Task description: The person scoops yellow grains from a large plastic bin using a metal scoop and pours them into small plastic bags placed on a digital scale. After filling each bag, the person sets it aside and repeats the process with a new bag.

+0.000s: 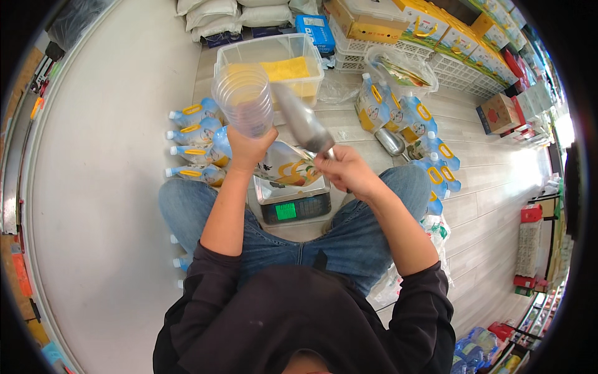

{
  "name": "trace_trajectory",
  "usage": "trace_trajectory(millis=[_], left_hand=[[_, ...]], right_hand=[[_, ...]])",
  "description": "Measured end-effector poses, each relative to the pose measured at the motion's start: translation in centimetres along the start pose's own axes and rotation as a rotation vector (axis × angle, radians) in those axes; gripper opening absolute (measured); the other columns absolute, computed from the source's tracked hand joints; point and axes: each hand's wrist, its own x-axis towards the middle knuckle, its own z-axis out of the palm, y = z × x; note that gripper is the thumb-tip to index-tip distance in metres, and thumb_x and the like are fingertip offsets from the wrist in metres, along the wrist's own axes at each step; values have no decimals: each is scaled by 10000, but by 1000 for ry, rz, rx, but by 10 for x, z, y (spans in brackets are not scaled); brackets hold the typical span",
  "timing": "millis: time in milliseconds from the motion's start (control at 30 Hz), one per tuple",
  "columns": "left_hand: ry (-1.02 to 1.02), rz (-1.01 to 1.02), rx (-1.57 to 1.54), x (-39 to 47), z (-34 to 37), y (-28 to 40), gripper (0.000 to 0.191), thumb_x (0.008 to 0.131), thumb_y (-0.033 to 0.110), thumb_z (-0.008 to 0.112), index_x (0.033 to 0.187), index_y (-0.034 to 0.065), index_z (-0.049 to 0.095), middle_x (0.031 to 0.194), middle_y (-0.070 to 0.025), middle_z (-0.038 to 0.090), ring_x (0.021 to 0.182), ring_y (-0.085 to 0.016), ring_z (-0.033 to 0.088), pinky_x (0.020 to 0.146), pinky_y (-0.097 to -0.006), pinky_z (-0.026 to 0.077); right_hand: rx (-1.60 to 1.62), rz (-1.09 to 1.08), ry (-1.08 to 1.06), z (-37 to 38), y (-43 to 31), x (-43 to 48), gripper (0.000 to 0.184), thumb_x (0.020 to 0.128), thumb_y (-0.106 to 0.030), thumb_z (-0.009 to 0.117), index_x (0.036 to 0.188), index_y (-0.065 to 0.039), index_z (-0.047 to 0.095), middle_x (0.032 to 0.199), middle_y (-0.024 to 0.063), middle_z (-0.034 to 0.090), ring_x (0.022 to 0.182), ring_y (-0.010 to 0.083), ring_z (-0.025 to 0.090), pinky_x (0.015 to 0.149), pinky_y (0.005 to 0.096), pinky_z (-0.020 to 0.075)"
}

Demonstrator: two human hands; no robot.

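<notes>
My left hand (250,147) grips the narrow lower end of a clear ribbed plastic container (243,98), wide at its upper end. Whether these fingers also hold the pouch behind cannot be told. In my right hand (348,170) is the handle of a metal scoop (301,117), blurred and slanting up beside the container. Below and between both hands, a printed spout pouch (287,166) with a yellow handle is over a digital scale (296,210) with a lit green display. Beyond them stands a clear plastic bin (315,82) holding yellow grain-like contents (292,69).
Several spout pouches lie left (196,128) and right (418,117) of my legs. A second metal scoop (390,142) rests among the right ones. White sacks (212,18), a blue box (315,32) and white crates (352,58) stand behind. A white panel (103,187) runs along the left.
</notes>
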Motion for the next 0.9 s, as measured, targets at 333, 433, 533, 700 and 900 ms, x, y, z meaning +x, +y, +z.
trace_trajectory(millis=[333, 433, 533, 700, 900], left_hand=[[10, -116, -63, 2, 1, -9, 505, 772, 6, 830, 1233, -30, 625, 1044, -61, 707, 927, -131, 653, 840, -322, 549], [-35, -56, -26, -1, 7, -13, 488, 778, -2, 819, 1225, -29, 626, 1043, -61, 706, 931, -130, 652, 837, -309, 545], [23, -81, -67, -8, 0, -26, 481, 777, 11, 824, 1213, -25, 624, 1045, -62, 703, 933, -129, 647, 836, -305, 543], [-54, -88, 152, -27, 2, -58, 564, 738, 81, 866, 1240, -10, 626, 993, -66, 734, 900, -133, 688, 822, -326, 561], [-215, -33, 493, -58, 52, -82, 518, 702, 292, 893, 1116, 101, 647, 786, -131, 744, 708, -359, 734, 660, -461, 584]], right_hand=[[341, -121, 180, -3, 21, 28, 139, 1064, -167, 638, 968, -70, 610, 610, -69, 446, 479, 45, 375, 430, 248, 285], [248, -81, 192, -9, 26, 37, 139, 1030, -197, 692, 949, -88, 663, 623, -67, 480, 483, 39, 387, 432, 247, 284], [-136, -32, 172, -18, 17, 35, 120, 1027, -202, 691, 951, -111, 672, 632, -82, 448, 476, 44, 363, 432, 248, 282], [173, -157, 416, -88, 13, 62, 166, 1039, -208, 671, 945, -92, 599, 647, -75, 453, 482, 62, 384, 445, 263, 317], [184, -155, 424, -110, 14, 73, 205, 1010, -231, 687, 900, -76, 609, 645, -63, 470, 493, 57, 393, 438, 274, 321]])
